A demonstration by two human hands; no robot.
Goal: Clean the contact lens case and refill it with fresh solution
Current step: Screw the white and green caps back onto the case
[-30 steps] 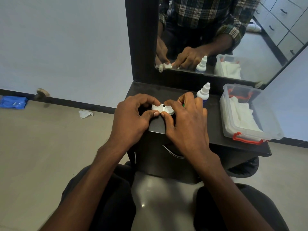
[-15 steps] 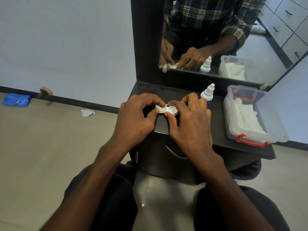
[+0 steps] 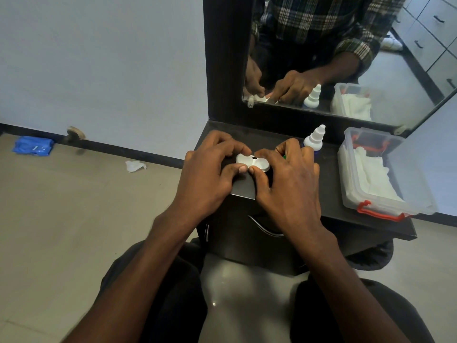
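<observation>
- The contact lens case (image 3: 252,164) lies flat on the dark vanity top (image 3: 284,201), pinched between both hands, with its two white round caps side by side.
- Its long axis runs left to right, straight across the gap between the two grips, so each hand has one cap directly under its fingertips.
- The left hand (image 3: 210,174) pinches the left cap, thumb on the near edge and forefinger curled over the far edge.
- The right hand (image 3: 286,179) pinches the right cap in the same way, thumb near and forefinger far; the two thumbs almost touch at the middle of the case.
- Neither hand is nearer: the case sits centred between them, so either cap could be twisted while the other hand steadies the body.
- Both caps appear to be on; opening looks like the step in hand.
- The solution bottle (image 3: 313,139) stands just beyond the right hand's knuckles, and a clear tub of white cloths (image 3: 385,204) sits further out on that side.
</observation>
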